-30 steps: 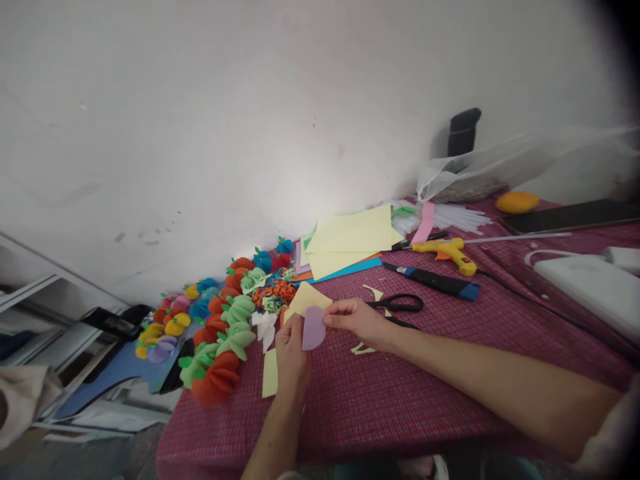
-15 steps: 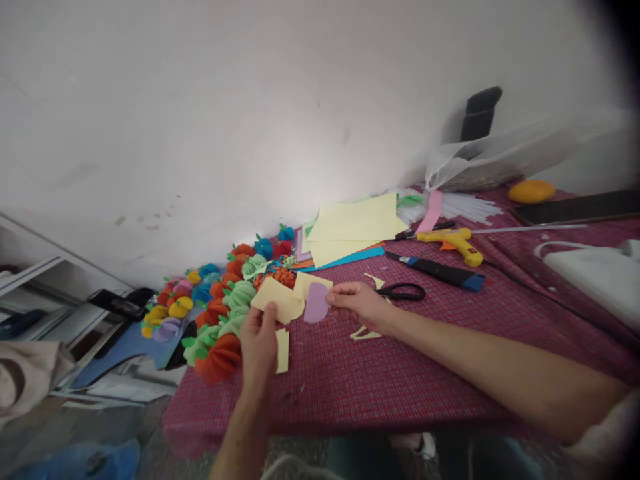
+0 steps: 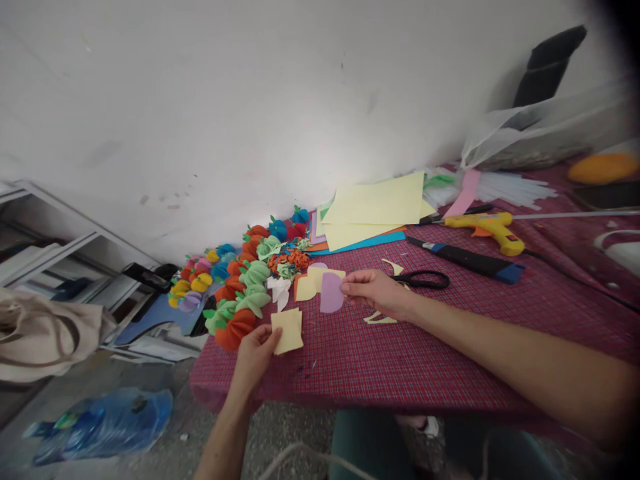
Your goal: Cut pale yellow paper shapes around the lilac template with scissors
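Between the thumb and fingers of my left hand [image 3: 260,347] is a small stack of pale yellow paper squares [image 3: 287,331], close over the table's front left part. My right hand [image 3: 373,291] pinches a purple paper piece with a rounded end [image 3: 331,293]. Behind that purple piece lie pale yellow cut pieces [image 3: 307,288] with a bit of orange under them. Black-handled scissors [image 3: 425,279] rest just beyond my right hand, their blades partly hidden. Yellow paper offcuts [image 3: 381,318] are scattered near my right wrist.
Folded paper pumpkins [image 3: 240,327] in several colours line the table's left side. Large yellow sheets [image 3: 375,200] lie at the back. To the right are a yellow glue gun [image 3: 483,227] with a cord and a black utility knife [image 3: 470,259]. A blue plastic bottle [image 3: 110,423] lies on the floor.
My left hand has moved down and toward me, now with a squarish yellow stack. My right hand still pinches the purple piece. The view has shifted, showing more floor on the left.
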Available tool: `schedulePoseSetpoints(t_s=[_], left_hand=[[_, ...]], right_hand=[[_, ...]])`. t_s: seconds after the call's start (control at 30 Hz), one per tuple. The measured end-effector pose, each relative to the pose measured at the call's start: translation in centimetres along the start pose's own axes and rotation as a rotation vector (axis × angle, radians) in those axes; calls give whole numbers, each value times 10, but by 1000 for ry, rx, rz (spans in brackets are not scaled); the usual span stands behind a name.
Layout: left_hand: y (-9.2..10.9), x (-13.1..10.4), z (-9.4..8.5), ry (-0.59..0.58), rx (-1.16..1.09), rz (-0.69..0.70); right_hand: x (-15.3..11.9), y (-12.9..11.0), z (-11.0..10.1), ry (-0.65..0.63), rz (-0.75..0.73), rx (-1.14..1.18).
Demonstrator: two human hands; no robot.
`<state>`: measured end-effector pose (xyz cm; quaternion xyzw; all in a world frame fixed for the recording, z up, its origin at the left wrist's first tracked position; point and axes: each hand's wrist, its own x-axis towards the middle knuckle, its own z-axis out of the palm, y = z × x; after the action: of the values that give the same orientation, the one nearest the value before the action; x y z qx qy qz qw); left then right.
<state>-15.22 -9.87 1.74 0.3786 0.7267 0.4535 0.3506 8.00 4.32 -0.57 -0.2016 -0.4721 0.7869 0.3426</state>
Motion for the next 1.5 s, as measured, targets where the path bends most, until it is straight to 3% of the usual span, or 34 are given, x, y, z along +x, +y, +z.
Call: schedulePoseSetpoints(t_s=[0.17, 0.47, 0.6, 0.73, 1.0, 1.3, 1.5], left_hand=[[-7, 10, 2, 14, 345, 104], [5, -9, 15, 310, 1193, 243], [9, -14, 27, 267, 1385, 270], [7, -10, 27, 189, 1429, 244], [8, 1, 11, 24, 1400, 244], [6, 20, -1, -217, 1344, 345], [6, 24, 2, -166, 1297, 357]], right_hand=[[1, 0, -2, -13, 17, 9], [1, -1, -2, -37, 25, -64], [0, -1, -3, -41, 26, -68], [0, -3, -2, -27, 33, -79], [1, -1, -2, -25, 27, -79], [2, 2, -4, -46, 29, -79], [1, 2, -4, -40, 42, -70]])
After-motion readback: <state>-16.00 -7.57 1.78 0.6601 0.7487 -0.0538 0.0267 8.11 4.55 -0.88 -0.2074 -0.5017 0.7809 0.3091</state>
